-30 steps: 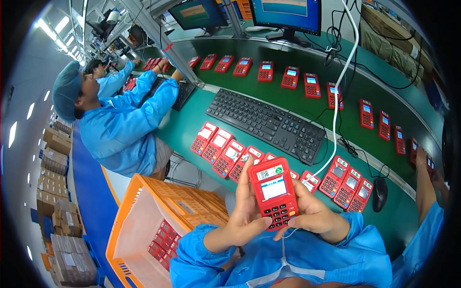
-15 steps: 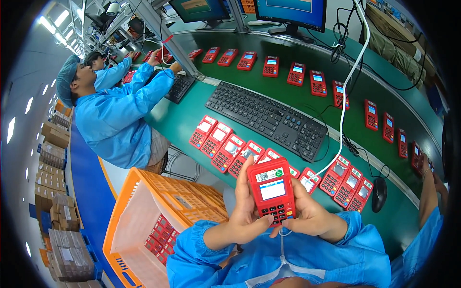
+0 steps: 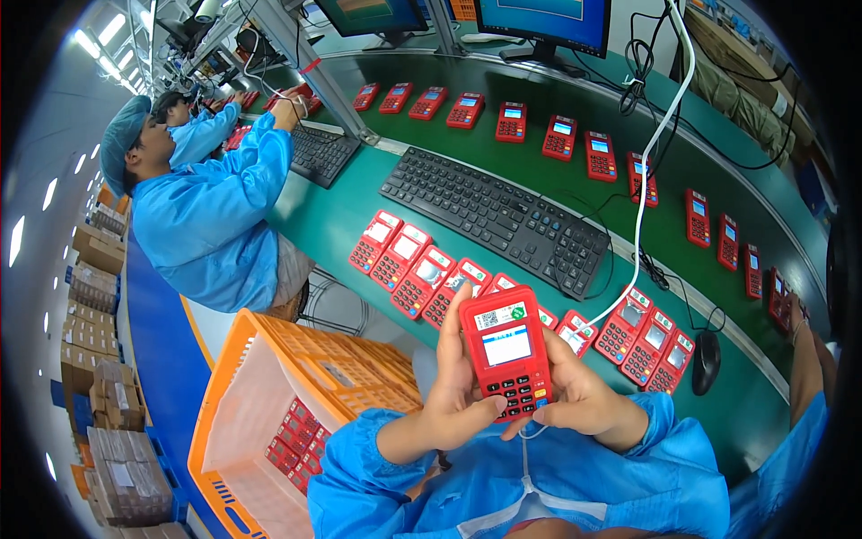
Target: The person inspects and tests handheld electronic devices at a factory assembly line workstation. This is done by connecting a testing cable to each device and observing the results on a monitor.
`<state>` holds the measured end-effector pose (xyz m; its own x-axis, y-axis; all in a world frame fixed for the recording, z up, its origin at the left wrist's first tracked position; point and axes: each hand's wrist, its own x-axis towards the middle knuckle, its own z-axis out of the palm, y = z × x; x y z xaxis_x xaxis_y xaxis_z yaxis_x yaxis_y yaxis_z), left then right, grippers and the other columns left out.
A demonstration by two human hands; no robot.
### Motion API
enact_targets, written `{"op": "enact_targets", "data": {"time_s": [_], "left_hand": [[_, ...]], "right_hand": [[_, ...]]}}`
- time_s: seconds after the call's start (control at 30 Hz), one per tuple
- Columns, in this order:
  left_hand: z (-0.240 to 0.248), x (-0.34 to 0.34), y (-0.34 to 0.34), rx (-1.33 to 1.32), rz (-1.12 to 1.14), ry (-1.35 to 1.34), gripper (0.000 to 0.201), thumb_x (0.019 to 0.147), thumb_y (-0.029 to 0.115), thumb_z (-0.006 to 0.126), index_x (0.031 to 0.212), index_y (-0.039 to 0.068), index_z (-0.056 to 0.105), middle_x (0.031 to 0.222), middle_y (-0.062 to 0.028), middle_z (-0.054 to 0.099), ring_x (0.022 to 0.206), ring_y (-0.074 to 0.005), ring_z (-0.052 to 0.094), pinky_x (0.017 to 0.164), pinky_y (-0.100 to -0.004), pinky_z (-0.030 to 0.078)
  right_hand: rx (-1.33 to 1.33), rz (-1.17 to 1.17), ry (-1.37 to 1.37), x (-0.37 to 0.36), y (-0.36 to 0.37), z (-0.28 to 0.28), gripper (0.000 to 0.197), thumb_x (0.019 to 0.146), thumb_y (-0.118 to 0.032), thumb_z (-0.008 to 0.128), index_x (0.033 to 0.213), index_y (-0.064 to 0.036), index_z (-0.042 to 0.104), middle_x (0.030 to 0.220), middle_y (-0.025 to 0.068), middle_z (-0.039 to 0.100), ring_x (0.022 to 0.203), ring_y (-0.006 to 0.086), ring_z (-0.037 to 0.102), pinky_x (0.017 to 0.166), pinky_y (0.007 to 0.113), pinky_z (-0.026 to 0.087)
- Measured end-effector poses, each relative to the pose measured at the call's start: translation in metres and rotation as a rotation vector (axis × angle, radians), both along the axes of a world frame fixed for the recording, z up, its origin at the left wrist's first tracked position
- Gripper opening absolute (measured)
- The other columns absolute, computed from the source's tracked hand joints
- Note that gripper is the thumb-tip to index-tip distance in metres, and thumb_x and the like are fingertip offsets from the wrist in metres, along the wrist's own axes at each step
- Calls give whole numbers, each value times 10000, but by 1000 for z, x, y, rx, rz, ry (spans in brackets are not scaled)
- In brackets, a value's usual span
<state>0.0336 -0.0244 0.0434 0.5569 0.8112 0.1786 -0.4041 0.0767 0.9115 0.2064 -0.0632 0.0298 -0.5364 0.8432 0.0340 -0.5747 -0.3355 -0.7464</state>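
Note:
A red card payment terminal (image 3: 507, 349) with a lit screen and black keypad is held up in front of me in both hands. My left hand (image 3: 456, 395) wraps its left side, with the thumb on the lower keys. My right hand (image 3: 579, 395) grips the right side, its thumb at the bottom right of the keypad. A thin white cable comes out below the terminal. Behind it, a row of similar red terminals (image 3: 422, 280) lies on the green bench, partly hidden by my hands and the held one. Another white cable (image 3: 639, 229) reaches a terminal in that row.
Beyond the row lie a black keyboard (image 3: 494, 220) and a mouse (image 3: 707, 363). More terminals (image 3: 510, 122) line a dark green belt below a monitor (image 3: 543, 27). An orange crate (image 3: 235, 395) holding terminals stands at left. Co-workers in blue sit at left; another person's arm (image 3: 804, 359) reaches in at right.
The held terminal's screen display has changed slightly, and my left thumb has shifted up a little on the keypad. At left, the co-worker's arms have drawn back from the belt.

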Motion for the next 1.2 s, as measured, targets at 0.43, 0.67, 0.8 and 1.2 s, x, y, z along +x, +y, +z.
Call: {"op": "enact_targets", "data": {"time_s": [0.43,0.67,0.8,1.2], "left_hand": [[2,2,-4,-54,-5,-24,992,708,-31,499,1428,161,-156,1435,-149,230,1293,-277,349,996,-446,403],[0,1,0,-38,-34,-9,989,715,-30,505,1428,163,-153,1436,-151,229,1287,-281,359,997,-446,402],[2,2,0,-58,-36,-20,984,718,-36,497,1428,163,-155,1437,-154,226,1283,-284,365,997,-446,403],[0,2,0,-28,2,-30,992,714,-28,514,1428,144,-154,1436,-156,223,1291,-275,350,1009,-441,385]], "right_hand": [[3,-15,-35,-1,-1,3,872,741,92,472,1441,-93,-14,1384,198,306,1193,349,463,790,485,547],[19,-15,19,1,-1,0,821,788,83,460,1420,-75,-41,1372,181,306,1199,297,462,831,463,536],[10,-42,5,-1,0,4,818,778,90,459,1412,-82,-29,1356,184,325,1187,305,473,831,472,534],[62,-55,-42,-4,-1,-2,832,768,92,449,1425,-81,-32,1366,176,308,1195,290,468,849,447,529]]}}
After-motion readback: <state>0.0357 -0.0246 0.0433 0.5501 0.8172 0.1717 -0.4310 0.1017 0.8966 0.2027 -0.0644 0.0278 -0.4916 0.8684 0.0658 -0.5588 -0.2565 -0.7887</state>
